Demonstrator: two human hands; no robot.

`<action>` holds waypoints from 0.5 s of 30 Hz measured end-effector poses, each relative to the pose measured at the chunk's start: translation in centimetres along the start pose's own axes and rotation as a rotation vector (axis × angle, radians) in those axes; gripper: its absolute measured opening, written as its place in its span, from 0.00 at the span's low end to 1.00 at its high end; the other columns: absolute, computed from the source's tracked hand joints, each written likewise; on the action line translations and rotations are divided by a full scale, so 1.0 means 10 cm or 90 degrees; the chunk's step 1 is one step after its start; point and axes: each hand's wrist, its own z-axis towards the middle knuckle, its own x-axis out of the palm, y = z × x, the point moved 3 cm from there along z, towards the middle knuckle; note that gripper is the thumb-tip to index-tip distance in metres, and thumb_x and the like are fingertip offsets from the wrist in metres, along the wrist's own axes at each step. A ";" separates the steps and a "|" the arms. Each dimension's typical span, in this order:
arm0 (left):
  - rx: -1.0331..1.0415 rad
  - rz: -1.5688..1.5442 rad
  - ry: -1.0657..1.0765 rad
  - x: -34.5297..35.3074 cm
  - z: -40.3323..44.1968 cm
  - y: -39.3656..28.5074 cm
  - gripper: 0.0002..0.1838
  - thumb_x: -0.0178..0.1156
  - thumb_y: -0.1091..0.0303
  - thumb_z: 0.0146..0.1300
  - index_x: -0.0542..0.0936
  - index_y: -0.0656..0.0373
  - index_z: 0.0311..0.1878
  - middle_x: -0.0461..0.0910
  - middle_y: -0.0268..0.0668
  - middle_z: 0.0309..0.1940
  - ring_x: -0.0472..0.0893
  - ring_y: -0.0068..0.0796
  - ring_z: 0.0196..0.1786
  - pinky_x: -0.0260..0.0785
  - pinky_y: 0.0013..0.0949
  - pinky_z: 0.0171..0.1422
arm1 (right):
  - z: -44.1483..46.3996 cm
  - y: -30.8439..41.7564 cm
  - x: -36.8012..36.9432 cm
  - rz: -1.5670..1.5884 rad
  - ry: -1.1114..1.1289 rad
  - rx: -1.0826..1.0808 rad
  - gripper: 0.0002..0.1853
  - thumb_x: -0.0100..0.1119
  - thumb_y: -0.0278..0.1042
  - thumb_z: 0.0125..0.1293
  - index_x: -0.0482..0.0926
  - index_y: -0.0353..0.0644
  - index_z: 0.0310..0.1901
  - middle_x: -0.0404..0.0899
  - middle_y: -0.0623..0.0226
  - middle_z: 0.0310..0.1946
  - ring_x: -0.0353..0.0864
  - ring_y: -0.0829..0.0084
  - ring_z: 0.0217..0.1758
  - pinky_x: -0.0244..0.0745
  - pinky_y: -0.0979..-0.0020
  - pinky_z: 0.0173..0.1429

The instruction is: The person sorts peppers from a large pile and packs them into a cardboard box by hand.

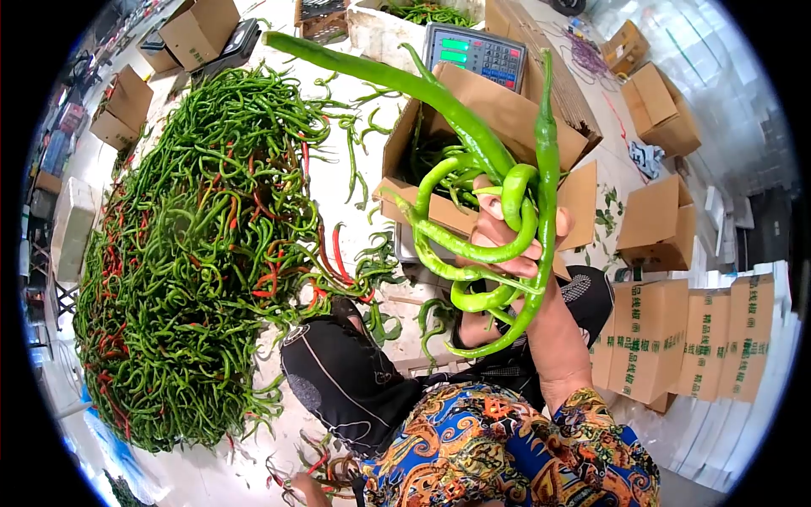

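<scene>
Several long green peppers (481, 135) are gripped in my right hand (507, 232), raised close to the camera, its fingers wrapped round them. Behind that hand stands an open cardboard box (498, 97) with green peppers inside. At the bottom edge, my left hand (311, 490) is partly in view beside some red and green peppers (325, 465) on the floor; its fingers are too hidden to make out. A big pile of green and red peppers (203, 253) covers the floor on the left.
A scale with a lit display (476, 55) stands behind the box. Next to it is a white foam box (372, 29) holding peppers. Open cartons (659, 224) and a row of printed cartons (646, 338) line the right side. Another carton (122, 106) is at the upper left.
</scene>
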 end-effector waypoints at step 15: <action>0.526 -0.479 0.778 -0.67 -3.83 -5.59 0.27 0.53 0.68 0.68 0.64 0.69 0.68 0.76 0.47 0.57 0.78 0.33 0.54 0.70 0.28 0.51 | -0.07 -0.30 0.21 -0.018 -0.026 0.012 0.35 0.65 0.41 0.46 0.70 0.24 0.52 0.72 0.69 0.17 0.66 0.81 0.16 0.67 0.81 0.18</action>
